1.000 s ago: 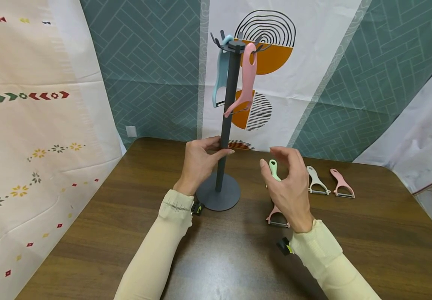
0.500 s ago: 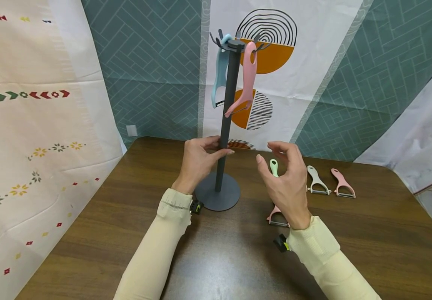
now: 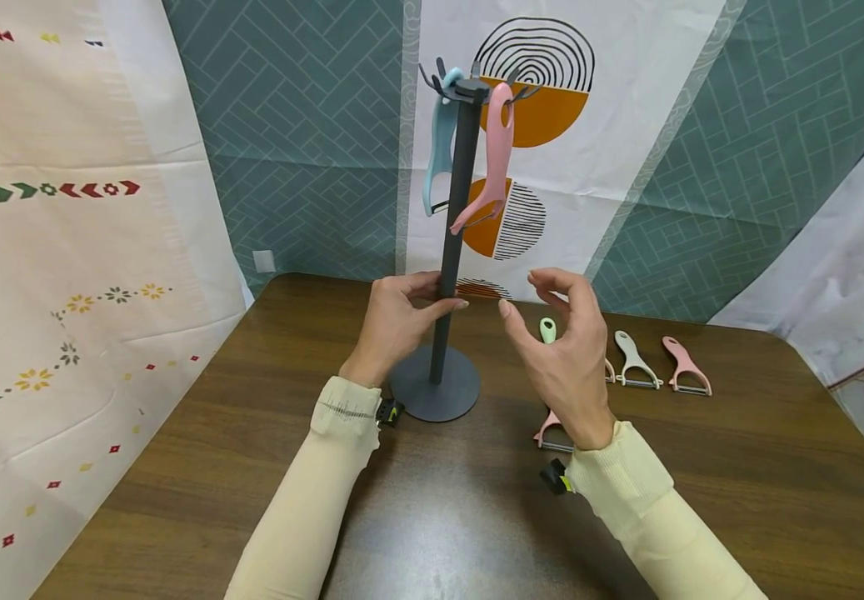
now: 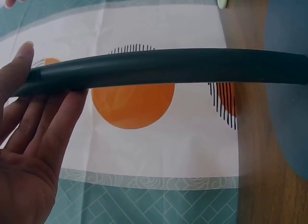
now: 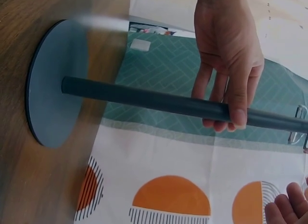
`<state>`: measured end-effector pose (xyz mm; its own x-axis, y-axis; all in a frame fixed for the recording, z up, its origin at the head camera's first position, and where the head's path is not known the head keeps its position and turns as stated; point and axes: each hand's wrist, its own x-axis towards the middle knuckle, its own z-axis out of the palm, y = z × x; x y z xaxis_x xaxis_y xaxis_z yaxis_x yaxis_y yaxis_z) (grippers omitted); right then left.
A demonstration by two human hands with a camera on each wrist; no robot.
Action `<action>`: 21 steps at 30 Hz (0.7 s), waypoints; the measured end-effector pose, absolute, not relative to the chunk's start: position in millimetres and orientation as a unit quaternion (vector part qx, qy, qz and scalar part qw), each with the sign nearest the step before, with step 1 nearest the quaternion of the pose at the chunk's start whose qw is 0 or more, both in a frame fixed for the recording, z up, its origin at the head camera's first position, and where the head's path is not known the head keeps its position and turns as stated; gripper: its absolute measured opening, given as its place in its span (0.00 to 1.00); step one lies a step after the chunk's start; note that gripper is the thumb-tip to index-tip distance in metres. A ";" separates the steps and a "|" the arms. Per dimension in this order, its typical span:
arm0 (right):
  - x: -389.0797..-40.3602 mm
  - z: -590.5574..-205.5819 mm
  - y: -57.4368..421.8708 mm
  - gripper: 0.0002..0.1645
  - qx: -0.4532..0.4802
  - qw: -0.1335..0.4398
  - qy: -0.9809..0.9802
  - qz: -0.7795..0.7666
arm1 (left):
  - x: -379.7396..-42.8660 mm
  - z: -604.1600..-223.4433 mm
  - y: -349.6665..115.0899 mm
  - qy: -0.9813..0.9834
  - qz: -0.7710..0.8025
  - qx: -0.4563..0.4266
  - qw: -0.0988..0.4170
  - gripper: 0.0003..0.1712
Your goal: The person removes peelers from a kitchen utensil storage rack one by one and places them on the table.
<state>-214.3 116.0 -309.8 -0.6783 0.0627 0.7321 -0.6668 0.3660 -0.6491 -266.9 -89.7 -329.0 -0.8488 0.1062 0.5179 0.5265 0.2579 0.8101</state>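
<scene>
A dark grey hook stand point(image 3: 460, 192) rises from a round base on the table. My left hand point(image 3: 394, 325) holds its post below the middle, thumb on one side and fingers on the other, as the left wrist view of this hand point(image 4: 36, 137) also shows. From the top hooks hang a blue peeler point(image 3: 442, 142) and a pink peeler point(image 3: 500, 146). To the right of the post, apart from it, my right hand point(image 3: 566, 358) is raised with fingers loosely bent and nothing between them. It partly covers a green peeler point(image 3: 547, 330) and another pink peeler point(image 3: 549, 428).
Farther right on the wooden table point(image 3: 761, 467) lie a pale peeler point(image 3: 630, 357) and one more pink peeler point(image 3: 682, 362). The edge of a further peeler point(image 3: 610, 372) shows beside my right hand. A patterned cloth point(image 3: 312, 167) hangs behind the table.
My right hand has shifted left and slightly up, closer to the post, uncovering part of a peeler behind it. My left hand keeps its hold, and the hanging peelers stay in place.
</scene>
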 end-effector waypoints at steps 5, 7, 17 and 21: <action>-215.9 -306.5 113.3 0.27 0.201 0.346 -0.746 0.532 | -267.4 -327.8 -89.6 -0.783 -0.558 -0.211 0.176 0.18; -216.2 -304.9 112.1 0.27 0.202 0.344 -0.744 0.536 | -267.3 -327.6 -89.3 -0.785 -0.553 -0.216 0.179 0.16; -217.1 -300.4 107.8 0.29 0.207 0.341 -0.742 0.538 | -266.9 -328.5 -89.7 -0.784 -0.551 -0.220 0.185 0.16; -218.4 -298.4 107.0 0.29 0.214 0.344 -0.740 0.537 | -267.3 -328.8 -90.2 -0.783 -0.556 -0.223 0.167 0.16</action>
<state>-218.4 107.0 -298.4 -0.6713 0.0534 0.7393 -0.6865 0.3311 -0.6473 -267.3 -90.2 -328.8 -0.8443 0.1632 0.5104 0.5357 0.2819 0.7960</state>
